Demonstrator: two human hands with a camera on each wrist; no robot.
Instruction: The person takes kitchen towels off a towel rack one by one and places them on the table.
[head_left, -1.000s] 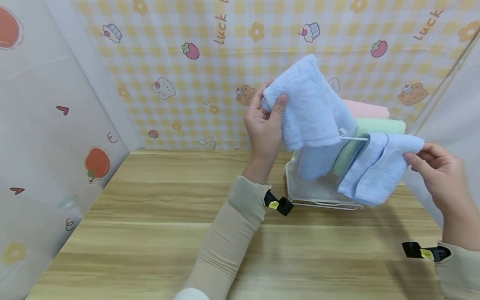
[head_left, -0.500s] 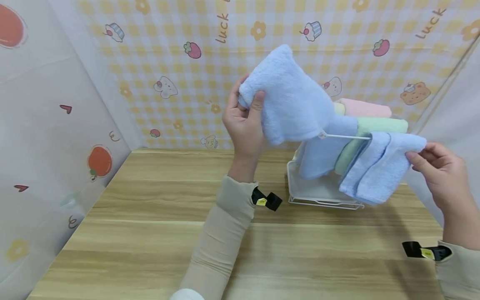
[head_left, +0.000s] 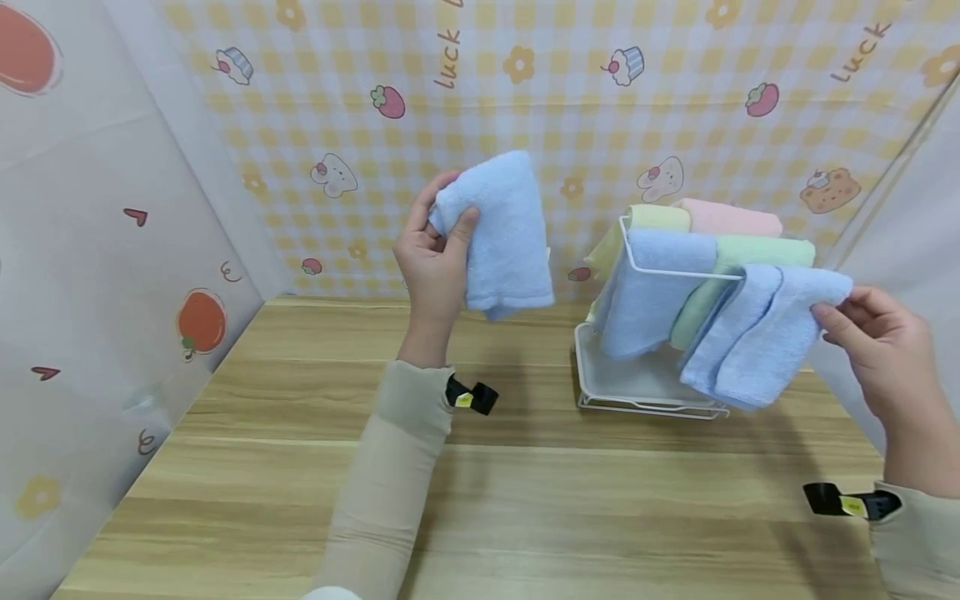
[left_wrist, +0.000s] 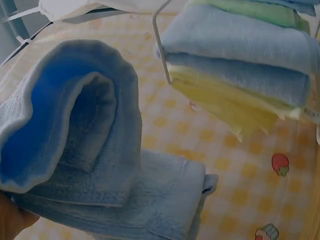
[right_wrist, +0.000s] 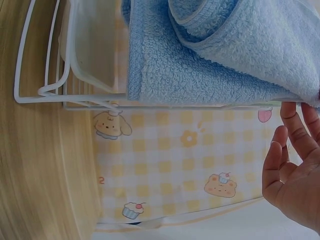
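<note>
In the head view my left hand (head_left: 435,262) pinches a folded light-blue towel (head_left: 502,237) between thumb and fingers. The towel hangs in the air, left of the white wire rack (head_left: 678,273). Its folds curl open as loops in the left wrist view, where that blue towel (left_wrist: 165,195) covers most of the hand. At the rack's right end, my right hand (head_left: 877,342) pinches the outer corner of a second blue towel (head_left: 772,333), draped over the front bar. In the right wrist view this draped towel (right_wrist: 215,70) hangs beside the rack's wire frame (right_wrist: 80,97).
Behind the front bar hang a third blue towel (head_left: 660,292), a green towel (head_left: 765,252), a yellow towel (head_left: 658,217) and a pink towel (head_left: 735,218). A white tray (head_left: 637,379) forms the rack's base on the wooden table (head_left: 315,467). A patterned cloth (head_left: 465,108) backs the table.
My left hand has moved left, away from the rack, with the folded blue towel, uncovering the front bar's left end and the yellow towel. The right hand keeps its hold in place.
</note>
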